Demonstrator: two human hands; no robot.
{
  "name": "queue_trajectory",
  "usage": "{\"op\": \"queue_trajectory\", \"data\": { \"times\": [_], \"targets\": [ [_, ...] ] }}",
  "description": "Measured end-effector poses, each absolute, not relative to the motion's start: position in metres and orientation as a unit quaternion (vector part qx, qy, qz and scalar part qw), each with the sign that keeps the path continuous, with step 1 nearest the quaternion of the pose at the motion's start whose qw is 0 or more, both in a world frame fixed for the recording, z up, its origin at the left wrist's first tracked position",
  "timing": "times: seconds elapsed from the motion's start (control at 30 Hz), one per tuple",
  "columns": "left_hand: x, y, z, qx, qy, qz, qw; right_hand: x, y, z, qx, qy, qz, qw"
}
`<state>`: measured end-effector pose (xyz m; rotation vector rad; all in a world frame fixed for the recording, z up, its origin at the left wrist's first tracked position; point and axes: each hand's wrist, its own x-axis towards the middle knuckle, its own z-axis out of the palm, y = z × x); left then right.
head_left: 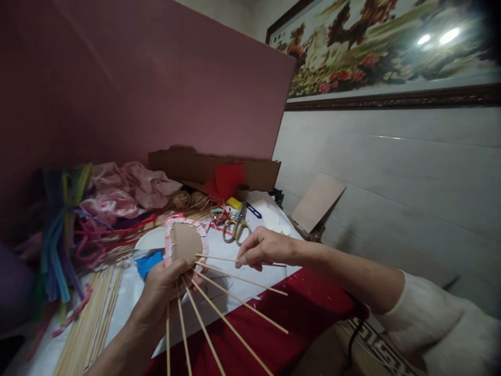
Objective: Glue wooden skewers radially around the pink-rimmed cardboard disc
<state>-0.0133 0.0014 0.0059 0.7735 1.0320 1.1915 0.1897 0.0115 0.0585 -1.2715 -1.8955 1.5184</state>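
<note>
My left hand (172, 277) grips the lower edge of a rounded cardboard piece (187, 241), its rim wrapped in pink-and-white fabric. Several thin wooden sticks (230, 317) fan out from that edge toward me and to the right. Between the fingertips of my right hand (261, 249) is the uppermost wooden stick (219, 257), one end of it touching the cardboard near its right edge. Gold-handled scissors (237, 231) lie just beyond my right hand. A blue piece (148, 265) shows behind my left hand.
Loose wooden sticks (84, 313) lie at left, near colourful pipe cleaners (57, 256). Crumpled pink fabric (129, 190), twine balls (190, 200), red sheets (226, 181) and a blue cutter (254, 210) are farther back. A red cloth (289, 308) covers the near edge.
</note>
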Motion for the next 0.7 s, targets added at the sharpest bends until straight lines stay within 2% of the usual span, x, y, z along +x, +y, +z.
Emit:
{"op": "queue_trajectory", "data": {
  "times": [0.7],
  "targets": [
    [-0.0120,-0.0033,0.0050,0.357,0.430,0.536,0.633,0.1861,0.0098,0.0547,-0.476,-0.660,0.549,0.190]
  ]
}}
